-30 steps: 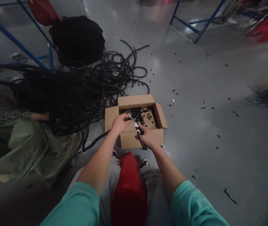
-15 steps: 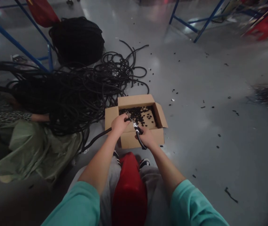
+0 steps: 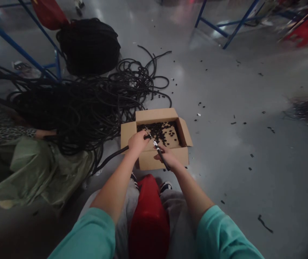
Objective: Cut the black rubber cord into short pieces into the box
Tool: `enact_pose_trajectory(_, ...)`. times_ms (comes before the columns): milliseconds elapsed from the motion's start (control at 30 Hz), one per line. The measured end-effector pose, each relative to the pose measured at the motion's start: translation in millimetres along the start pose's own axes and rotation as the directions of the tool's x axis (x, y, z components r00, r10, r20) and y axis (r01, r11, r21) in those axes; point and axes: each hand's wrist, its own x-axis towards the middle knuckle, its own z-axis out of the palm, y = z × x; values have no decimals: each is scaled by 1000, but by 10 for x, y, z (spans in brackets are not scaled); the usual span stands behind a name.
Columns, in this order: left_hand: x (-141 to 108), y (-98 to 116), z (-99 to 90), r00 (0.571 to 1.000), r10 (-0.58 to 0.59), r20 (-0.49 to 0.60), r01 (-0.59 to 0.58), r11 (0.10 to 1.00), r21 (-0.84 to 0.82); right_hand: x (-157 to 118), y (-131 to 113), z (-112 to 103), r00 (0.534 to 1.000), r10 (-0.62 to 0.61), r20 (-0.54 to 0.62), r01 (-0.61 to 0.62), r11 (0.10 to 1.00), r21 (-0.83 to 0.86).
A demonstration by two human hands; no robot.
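Hands work over the box (image 3: 156, 154) on the floor: left hand (image 3: 138, 141) pinches the hose (image 3: 110, 157), and right hand (image 3: 167, 158) has squeezed the scissors (image 3: 154, 142) shut since before.

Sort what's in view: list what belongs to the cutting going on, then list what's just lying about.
In use:
left hand
black tube
right hand
scissors
cardboard box
cut pieces

Lying about:
tangled tubing pile
black bundle
green sheet
blue frames
scattered bits on floor
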Motion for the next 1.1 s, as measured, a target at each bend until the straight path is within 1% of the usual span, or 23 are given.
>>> enact_pose_trajectory(133,-16,15,24,1000,4,-18,-4,999,32,13,18,18,999,-8,-39,6,998,-55)
enact_pose_trajectory(333,-27,21,39,999,-32,-37,33,999,18,27,33,16,998,40,-44,-42,997,-65)
enact_pose_trajectory(500,-22,27,20,999,-49,-18,49,999,-2,7,5,38,994,107,-19,-106,994,40)
enact_pose_trajectory(633,-20,21,21,999,-39,-25,39,999,-18,-10,-12,60,989,150,21,-151,979,135)
enact_pose_trajectory(800,-27,24,16,998,-50,-43,48,998,-30,-32,-18,65,985,144,99,-165,952,258)
enact_pose_trajectory(867,-32,34,6,998,-49,-42,47,998,-41,-44,-18,63,980,143,139,-179,940,290)
enact_pose_trajectory(933,-36,47,-2,998,-54,-38,52,997,-57,-54,-22,63,979,134,154,-176,936,306)
enact_pose_trajectory(1000,-36,61,-2,999,-39,-22,38,996,-79,-55,-31,67,983,122,134,-157,943,295)
enact_pose_trajectory(1100,-32,73,10,1000,16,-10,-17,993,-115,-39,-55,72,994,98,53,-108,971,212)
